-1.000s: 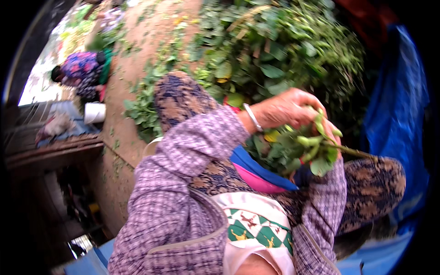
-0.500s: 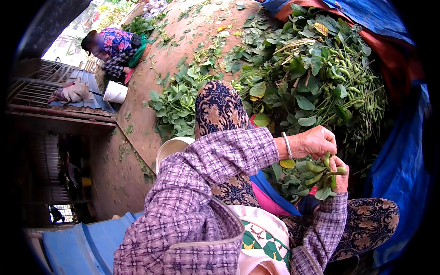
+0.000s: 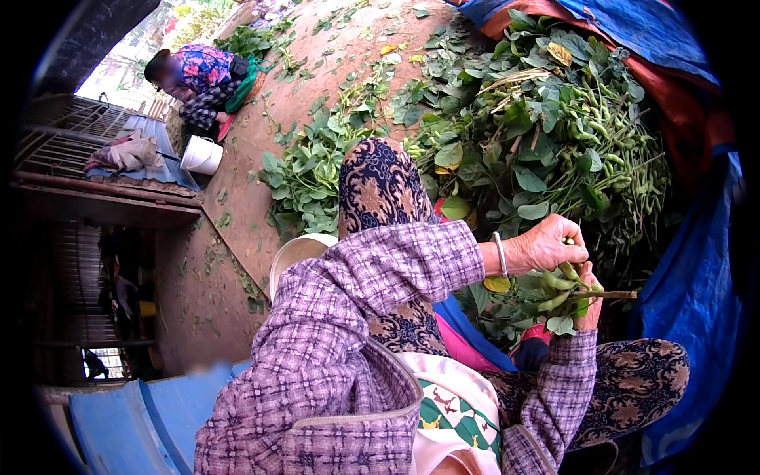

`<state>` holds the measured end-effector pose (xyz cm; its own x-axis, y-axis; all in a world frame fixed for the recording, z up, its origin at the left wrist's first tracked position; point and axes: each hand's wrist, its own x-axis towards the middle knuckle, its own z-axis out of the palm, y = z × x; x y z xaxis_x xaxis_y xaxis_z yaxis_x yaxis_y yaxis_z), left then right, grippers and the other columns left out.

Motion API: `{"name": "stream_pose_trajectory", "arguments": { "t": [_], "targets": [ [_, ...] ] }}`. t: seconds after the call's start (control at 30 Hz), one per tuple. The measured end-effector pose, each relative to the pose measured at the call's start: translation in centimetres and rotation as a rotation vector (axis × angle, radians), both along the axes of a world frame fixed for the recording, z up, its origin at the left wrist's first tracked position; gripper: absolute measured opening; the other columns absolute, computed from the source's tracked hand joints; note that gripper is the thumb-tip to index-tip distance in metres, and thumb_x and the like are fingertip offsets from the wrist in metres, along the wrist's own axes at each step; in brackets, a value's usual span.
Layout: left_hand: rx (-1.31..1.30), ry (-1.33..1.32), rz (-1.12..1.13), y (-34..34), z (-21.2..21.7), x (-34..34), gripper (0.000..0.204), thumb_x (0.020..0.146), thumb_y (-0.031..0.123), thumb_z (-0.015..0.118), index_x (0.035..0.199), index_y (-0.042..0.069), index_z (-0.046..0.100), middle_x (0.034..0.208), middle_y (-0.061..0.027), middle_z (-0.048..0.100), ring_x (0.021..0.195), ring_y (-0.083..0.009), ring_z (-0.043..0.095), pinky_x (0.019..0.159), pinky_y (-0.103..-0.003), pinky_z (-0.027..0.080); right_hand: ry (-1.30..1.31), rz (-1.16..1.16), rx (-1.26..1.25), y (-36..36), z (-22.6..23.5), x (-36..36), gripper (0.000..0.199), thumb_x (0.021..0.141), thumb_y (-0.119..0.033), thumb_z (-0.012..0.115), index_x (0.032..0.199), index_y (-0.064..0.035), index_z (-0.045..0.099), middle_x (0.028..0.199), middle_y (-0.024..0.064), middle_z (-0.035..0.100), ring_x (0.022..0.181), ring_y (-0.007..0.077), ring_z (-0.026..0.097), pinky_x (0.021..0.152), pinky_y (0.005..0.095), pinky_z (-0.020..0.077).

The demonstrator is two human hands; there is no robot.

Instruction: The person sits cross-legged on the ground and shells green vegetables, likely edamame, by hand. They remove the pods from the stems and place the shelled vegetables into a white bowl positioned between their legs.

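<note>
Left hand [image 3: 545, 245] and right hand [image 3: 590, 305] sit close together, fingers [image 3: 573, 253] curled.

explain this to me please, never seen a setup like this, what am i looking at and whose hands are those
There is no machine here: these are a person's bare hands. The view comes from a wide fisheye camera worn on that person's head, looking down, so straight edges bend and the corners go black. The right hand holds a leafy stem with green pods. The left hand, with a bracelet on its wrist, is curled close against the pods; whether it grips one is hard to tell. On the brown floor lie a big heap of podded plants and scattered leaves. Farther off, another person sits or crouches near a white bucket.
</note>
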<state>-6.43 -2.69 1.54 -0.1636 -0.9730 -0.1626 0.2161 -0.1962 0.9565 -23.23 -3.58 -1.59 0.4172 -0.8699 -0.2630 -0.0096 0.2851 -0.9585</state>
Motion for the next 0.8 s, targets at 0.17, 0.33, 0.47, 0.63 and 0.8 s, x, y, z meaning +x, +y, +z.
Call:
{"name": "stream_pose_trajectory", "arguments": {
  "t": [0.17,0.33,0.47,0.63,0.8],
  "targets": [
    [-0.054,-0.003,-0.025,0.1,0.6,0.0,0.015,0.081,0.014,0.060,0.079,-0.001,0.057,0.069,-0.0019,0.060,0.062,-0.0058,0.053,0.056,-0.021,0.044,-0.049,-0.068,0.186,-0.5,-1.5,-0.5,0.040,0.090,-0.041,0.047,0.082,-0.0031,0.059,0.066,0.0018,0.057,0.051,0.0113,0.054,0.044,0.0217,0.0440],
    [-0.081,0.028,-0.054,-0.3,0.9,0.1,0.014,0.081,0.013,0.059,0.079,-0.001,0.057,0.068,-0.0022,0.060,0.061,-0.0055,0.054,0.057,-0.021,0.045,-0.254,-0.076,0.267,-0.7,-2.3,-1.2,0.031,0.089,-0.032,0.051,0.087,-0.0019,0.058,0.071,0.0056,0.060,0.051,0.0146,0.057,0.045,0.0237,0.0485],
    [-0.094,0.001,-0.051,-0.4,1.4,0.8,0.014,0.081,0.015,0.060,0.079,0.001,0.058,0.068,0.0007,0.059,0.060,-0.0042,0.052,0.055,-0.019,0.043,-0.302,-0.047,0.408,-0.5,-1.6,-0.6,0.031,0.088,-0.031,0.053,0.095,-0.0012,0.058,0.079,0.0063,0.061,0.060,0.0156,0.059,0.052,0.0268,0.0504],
    [-0.003,-0.022,0.010,-0.7,1.3,2.3,0.015,0.081,0.018,0.059,0.081,0.003,0.060,0.067,0.0047,0.054,0.057,-0.0029,0.046,0.051,-0.018,0.038,-0.057,0.133,0.127,-0.1,0.8,0.6,0.031,0.087,-0.029,0.054,0.098,0.0001,0.059,0.079,0.0035,0.060,0.064,0.0108,0.057,0.055,0.0215,0.0449],
    [-0.075,-0.066,0.001,-0.7,0.4,1.9,0.013,0.080,0.015,0.057,0.083,0.003,0.060,0.068,0.0037,0.055,0.057,-0.0038,0.047,0.052,-0.019,0.039,-0.242,0.099,0.156,-0.2,-0.5,0.1,0.031,0.085,-0.027,0.057,0.095,0.0020,0.059,0.075,0.0059,0.061,0.058,0.0128,0.058,0.050,0.0218,0.0456]
  ]
}}
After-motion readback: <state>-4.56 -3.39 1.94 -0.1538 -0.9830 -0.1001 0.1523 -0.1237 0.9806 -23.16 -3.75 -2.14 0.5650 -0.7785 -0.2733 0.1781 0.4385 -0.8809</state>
